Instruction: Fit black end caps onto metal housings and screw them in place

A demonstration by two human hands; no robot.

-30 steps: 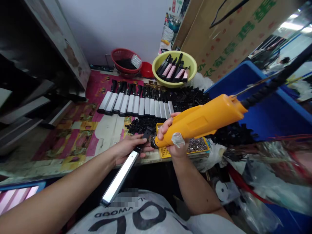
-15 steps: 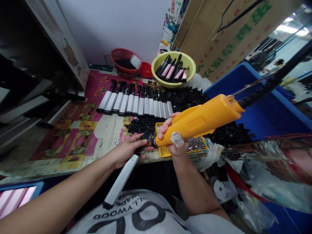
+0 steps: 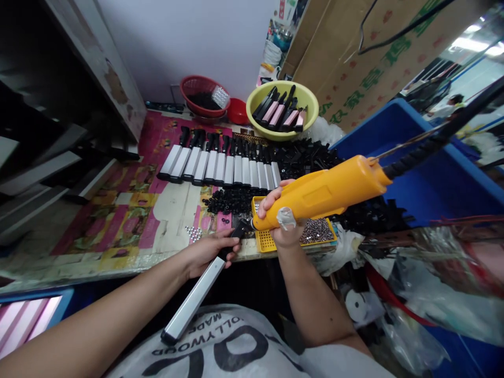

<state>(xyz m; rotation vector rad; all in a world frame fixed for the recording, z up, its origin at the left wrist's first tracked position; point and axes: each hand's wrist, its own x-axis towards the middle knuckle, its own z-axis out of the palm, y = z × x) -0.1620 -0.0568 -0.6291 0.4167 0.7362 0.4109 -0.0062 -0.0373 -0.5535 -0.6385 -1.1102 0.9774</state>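
Note:
My left hand (image 3: 212,253) is closed round the black handle of a silver grater-like tool (image 3: 197,298), whose long flat body slants down toward my shirt. My right hand (image 3: 284,233) grips a yellow electric screwdriver (image 3: 326,193), which points left with a dark cable at its rear. The screwdriver's tip meets the end of the black handle. Beneath my right hand lies a yellow tray (image 3: 268,242) of small metal screws. A pile of small black caps (image 3: 228,201) is just behind the handle, and tiny shiny pieces (image 3: 193,233) lie left of it.
Behind, a row of silver tools with black handles (image 3: 220,167) lies on the table. A yellow bowl (image 3: 252,118) holds pink and black ones; a red basket (image 3: 187,100) stands beside it. Black parts (image 3: 303,155) are heaped near a blue bin (image 3: 397,113) at right.
The handle has tilted and swung slightly so its end now meets the screwdriver tip. My left hand has shifted a little lower, while the right hand stays nearly still.

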